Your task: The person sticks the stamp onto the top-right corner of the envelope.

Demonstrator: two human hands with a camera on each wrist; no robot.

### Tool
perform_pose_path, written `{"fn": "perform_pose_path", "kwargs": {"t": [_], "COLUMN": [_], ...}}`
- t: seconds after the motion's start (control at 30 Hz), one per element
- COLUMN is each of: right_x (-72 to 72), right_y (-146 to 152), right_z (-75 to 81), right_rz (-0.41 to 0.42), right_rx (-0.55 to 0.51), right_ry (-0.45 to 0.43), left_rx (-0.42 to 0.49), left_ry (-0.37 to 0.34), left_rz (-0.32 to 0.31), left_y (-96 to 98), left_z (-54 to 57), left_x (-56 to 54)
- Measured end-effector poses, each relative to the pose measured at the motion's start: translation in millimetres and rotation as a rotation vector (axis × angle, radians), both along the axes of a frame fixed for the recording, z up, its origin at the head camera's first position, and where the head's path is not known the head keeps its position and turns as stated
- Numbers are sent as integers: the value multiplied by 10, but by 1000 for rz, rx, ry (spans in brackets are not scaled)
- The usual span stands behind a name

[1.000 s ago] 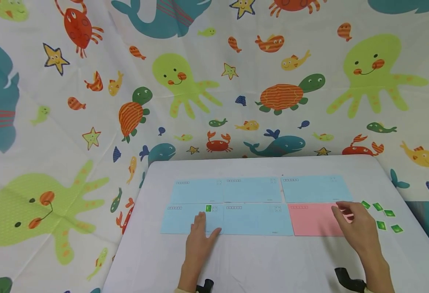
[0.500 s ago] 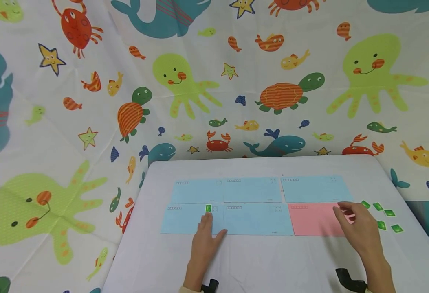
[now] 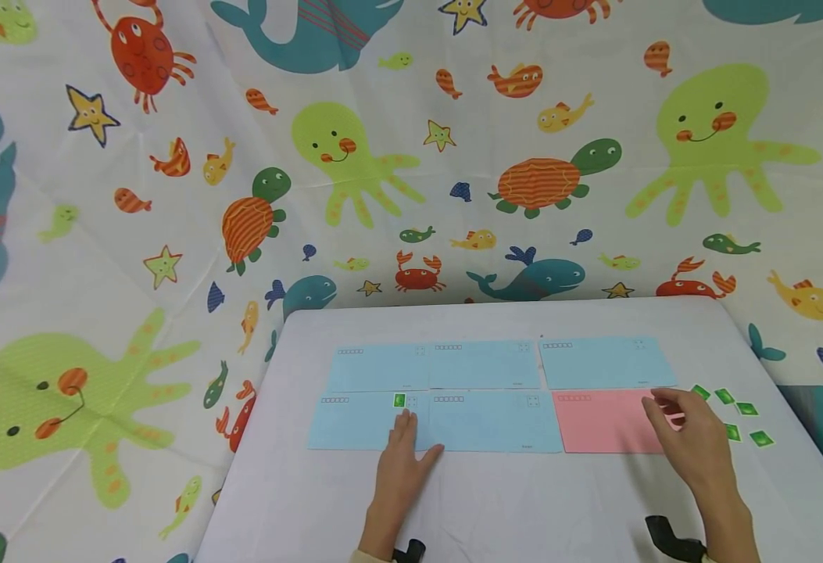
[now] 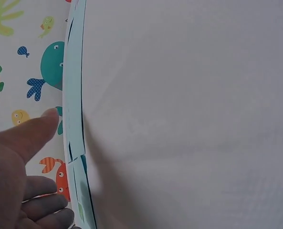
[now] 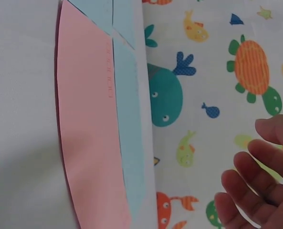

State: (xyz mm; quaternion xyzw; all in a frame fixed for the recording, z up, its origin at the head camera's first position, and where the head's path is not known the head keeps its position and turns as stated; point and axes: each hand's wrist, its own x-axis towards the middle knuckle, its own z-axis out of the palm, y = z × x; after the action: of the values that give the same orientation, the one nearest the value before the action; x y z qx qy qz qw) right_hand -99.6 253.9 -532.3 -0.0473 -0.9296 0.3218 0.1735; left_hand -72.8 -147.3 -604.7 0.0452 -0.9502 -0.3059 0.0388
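My left hand (image 3: 398, 469) is over the lower-left blue envelope (image 3: 351, 426), its fingers extended and thumb spread. Just beyond its fingertips, a small green stamp (image 3: 400, 400) lies beside the printed box near the envelope's top right corner. Over the right end of the pink envelope (image 3: 604, 426) is my right hand (image 3: 695, 442). In the right wrist view its fingers (image 5: 246, 169) are bent loosely, and nothing shows between them. Whether either hand touches the paper is hard to tell.
Several blue envelopes (image 3: 481, 366) lie in two rows with the pink one on a white table (image 3: 509, 508). Right of the right hand, several loose green stamps (image 3: 747, 409) are scattered. A cloth (image 3: 453, 195) printed with sea animals hangs behind.
My left hand has shifted to the right across the lower-left envelope, uncovering more of its left part. The right hand has barely moved. The stamp and envelopes stay in place.
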Motion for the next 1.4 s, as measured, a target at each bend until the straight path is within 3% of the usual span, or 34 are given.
{"fn": "perform_pose_path", "kwargs": {"t": [0.47,0.93,1.17,1.4], "right_x": [6,1,-13,-25], "right_y": [47,158,228,309], "right_z": [6,25,24,3], "right_rz": [-41,-94,-138,-174], "right_rx": [7,-8,-22,-45], "right_ry": [-51,-106,-137,-154], "left_rx": [-18,-61,-88,-98], "left_ry": [-10,4,46,18], "left_rz": [-58,-82,-103,-107], "left_y": [41,68,68,81], "left_z": [-77,-84,-92,-69], "left_x": [20,-1,-2,-25]}}
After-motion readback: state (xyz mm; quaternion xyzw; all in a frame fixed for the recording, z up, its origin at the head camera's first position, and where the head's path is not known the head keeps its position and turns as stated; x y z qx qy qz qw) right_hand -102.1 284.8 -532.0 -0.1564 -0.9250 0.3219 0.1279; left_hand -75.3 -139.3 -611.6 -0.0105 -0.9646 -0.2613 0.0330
